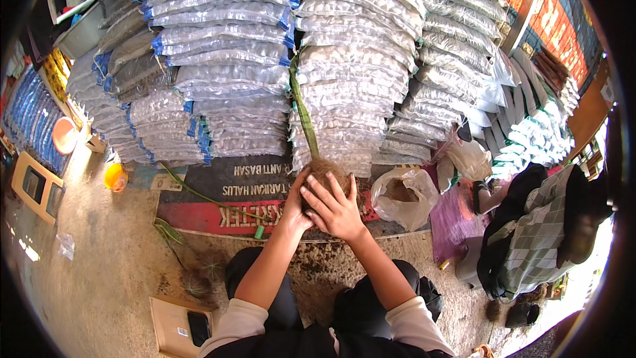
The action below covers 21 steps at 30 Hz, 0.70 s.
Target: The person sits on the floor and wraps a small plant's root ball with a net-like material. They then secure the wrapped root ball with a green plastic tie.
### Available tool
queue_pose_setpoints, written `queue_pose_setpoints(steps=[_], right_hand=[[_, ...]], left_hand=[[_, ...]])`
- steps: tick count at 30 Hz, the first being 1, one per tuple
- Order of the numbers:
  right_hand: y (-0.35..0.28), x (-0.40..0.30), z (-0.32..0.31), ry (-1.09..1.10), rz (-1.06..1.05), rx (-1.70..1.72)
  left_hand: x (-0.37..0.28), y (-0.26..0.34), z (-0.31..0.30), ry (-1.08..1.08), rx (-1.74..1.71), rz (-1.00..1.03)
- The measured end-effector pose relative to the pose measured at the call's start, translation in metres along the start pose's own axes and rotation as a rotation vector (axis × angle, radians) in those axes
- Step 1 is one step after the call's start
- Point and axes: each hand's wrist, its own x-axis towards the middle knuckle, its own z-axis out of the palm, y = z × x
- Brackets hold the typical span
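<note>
Between my two hands is a round, brown, fibrous root ball [325, 168], held above a printed sheet [191, 214] on the floor. A long green stem or leaf [304, 119] rises from it towards the stacked bags. My left hand [294, 204] cups the ball's left side, mostly hidden behind my right hand. My right hand [334, 208] lies over the front with its fingers spread on the fibre. Another green stem [216, 200] lies across the sheet, near a small green cylinder [260, 232]. To the right, an open plastic bag [380, 194] contains brown material.
High stacks of clear bags [348, 59] stand ahead. At right a person [534, 238] in a checked garment is beside a purple sheet [452, 219]. Left are a wooden stool [22, 179], an orange cup [116, 177] and a phone [198, 328] on a cardboard box [166, 318].
</note>
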Motion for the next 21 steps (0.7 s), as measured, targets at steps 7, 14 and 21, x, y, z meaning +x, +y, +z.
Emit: queue_pose_setpoints(steps=[7, 14, 21], right_hand=[[-0.003, 0.021, -0.009, -0.051, 0.222, 0.183], [-0.002, 0.02, 0.004, 0.102, 0.557, 0.546], [0.001, 0.021, 0.013, 0.233, 0.776, 0.734]], left_hand=[[-0.006, -0.005, -0.004, -0.067, 0.123, 0.138], [0.001, -0.009, -0.014, 0.117, 0.287, 0.1], [0.002, -0.012, -0.015, 0.276, 0.386, 0.13]])
